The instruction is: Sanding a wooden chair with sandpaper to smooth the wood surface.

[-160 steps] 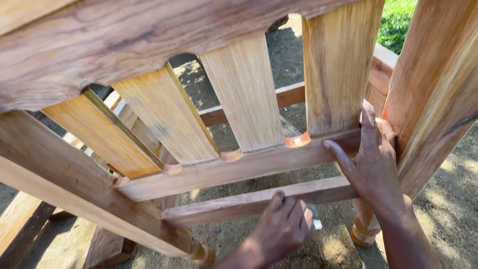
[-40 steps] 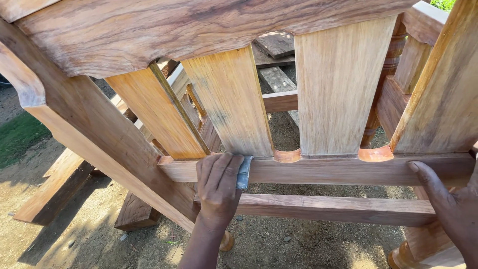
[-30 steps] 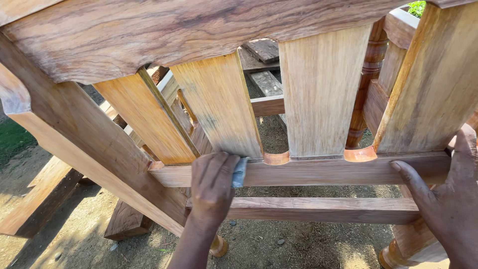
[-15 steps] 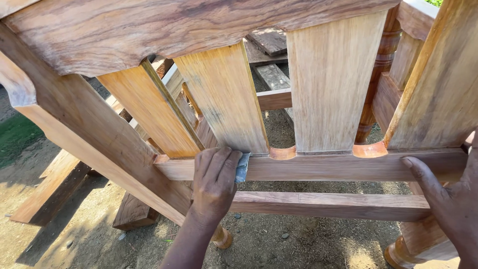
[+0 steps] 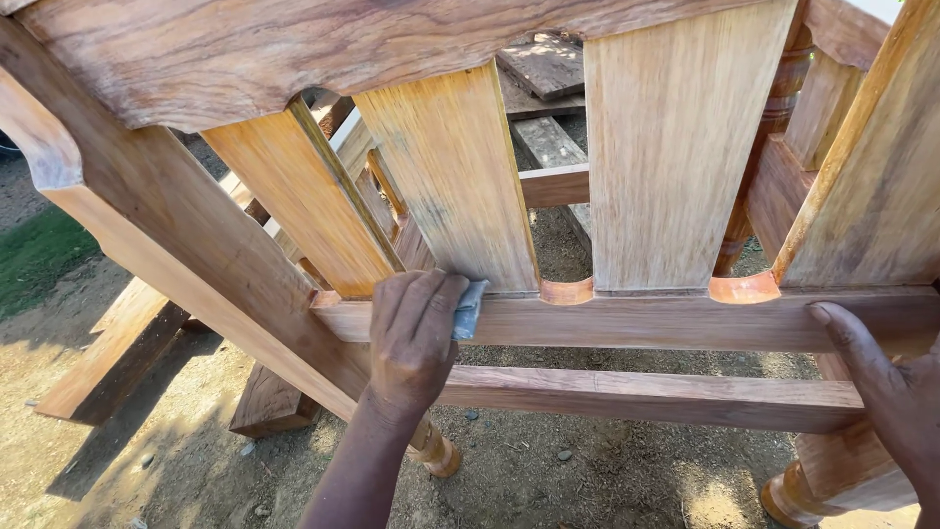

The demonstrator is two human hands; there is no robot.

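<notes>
The person's left hand (image 5: 411, 338) lies palm-down on the upper rail (image 5: 666, 321) of a wooden furniture frame, its fingers (image 5: 431, 299) curled over a small grey-blue sanding pad (image 5: 470, 308) and pressing it against the rail's top front edge, just below the foot of the middle slat (image 5: 460, 186). Only a corner of the pad shows past the fingertips, to their right. The right hand (image 5: 896, 392) sits at the far right edge of view, open, with the thumb stretched along the rail and the palm against the frame near the corner post (image 5: 862, 167); it grips nothing that I can see, though part of it is cut off by the edge of the picture. Three broad, pale vertical slats rise from the rail to a dark, heavily grained top board (image 5: 294, 49). Small orange-brown curved cut-outs (image 5: 744, 288) sit between the slat feet. A second, lower rail (image 5: 646, 397) runs parallel beneath the first. A thick slanted beam (image 5: 196, 255) crosses on the left. A turned leg (image 5: 436, 456) stands on the sandy ground (image 5: 587, 480), where loose planks (image 5: 108, 353) lie to the left beside a patch of grass (image 5: 39, 260).
</notes>
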